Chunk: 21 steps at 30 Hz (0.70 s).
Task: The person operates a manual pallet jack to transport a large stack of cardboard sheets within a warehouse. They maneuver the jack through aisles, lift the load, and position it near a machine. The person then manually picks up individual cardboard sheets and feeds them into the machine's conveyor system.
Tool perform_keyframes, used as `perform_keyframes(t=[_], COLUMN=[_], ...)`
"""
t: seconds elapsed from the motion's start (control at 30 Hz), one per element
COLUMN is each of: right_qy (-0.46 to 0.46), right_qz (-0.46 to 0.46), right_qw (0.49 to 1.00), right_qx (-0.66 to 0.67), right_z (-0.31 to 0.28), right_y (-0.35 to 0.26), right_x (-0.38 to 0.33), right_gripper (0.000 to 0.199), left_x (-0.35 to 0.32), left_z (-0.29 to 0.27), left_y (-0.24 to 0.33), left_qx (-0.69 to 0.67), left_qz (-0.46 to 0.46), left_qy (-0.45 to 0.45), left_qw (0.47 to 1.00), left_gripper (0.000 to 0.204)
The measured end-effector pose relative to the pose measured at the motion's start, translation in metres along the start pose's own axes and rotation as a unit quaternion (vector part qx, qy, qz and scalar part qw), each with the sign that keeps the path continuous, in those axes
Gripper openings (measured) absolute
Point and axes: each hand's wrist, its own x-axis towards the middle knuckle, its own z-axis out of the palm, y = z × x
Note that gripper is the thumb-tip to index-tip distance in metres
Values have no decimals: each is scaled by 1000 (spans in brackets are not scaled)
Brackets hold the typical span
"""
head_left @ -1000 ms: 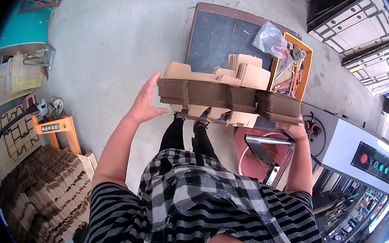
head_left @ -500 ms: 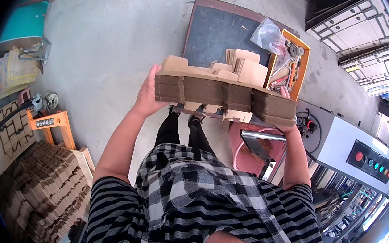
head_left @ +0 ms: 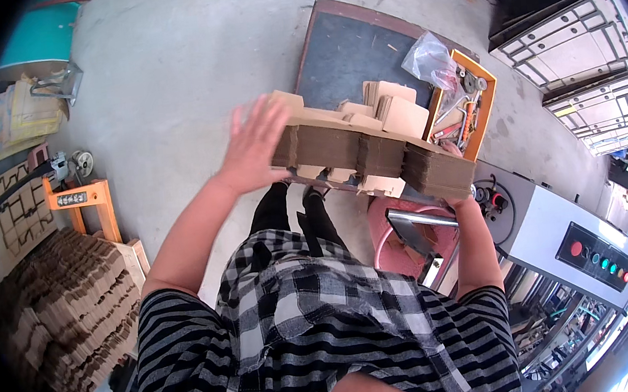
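Observation:
I hold a thick stack of die-cut brown cardboard blanks (head_left: 371, 152) out in front of my chest, level and slightly tilted down to the right. My left hand (head_left: 251, 145) presses flat, fingers spread, against the stack's left end. My right hand (head_left: 461, 194) grips the stack's right end from below, mostly hidden by the cardboard. Both forearms reach up from my striped sleeves and checked shirt.
A dark board (head_left: 357, 57) lies on the concrete floor ahead, beside an orange tray (head_left: 473, 106) of tools and a plastic bag. A grey machine with coloured buttons (head_left: 588, 251) stands right. Piles of cardboard blanks (head_left: 59, 315) and an orange stand (head_left: 81, 201) sit left.
The stack has stayed between my hands while I lifted it slightly; my left hand now lies flatter against its left end with fingers spread. The view has shifted a little.

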Motion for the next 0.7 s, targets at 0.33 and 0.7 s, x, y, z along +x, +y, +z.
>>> perform_keyframes(t=[0.33, 0.7], right_qy=[13, 65], right_qz=[95, 121], right_qw=[993, 950], right_qx=[73, 281], right_z=[7, 23], right_y=[-5, -9], right_x=[3, -4], right_gripper=[65, 78], left_x=[61, 58], left_z=[88, 102], left_y=[110, 106], left_qx=[76, 117], left_qz=[-57, -20], left_qy=[-90, -42], left_qw=[991, 992], left_gripper=[104, 91])
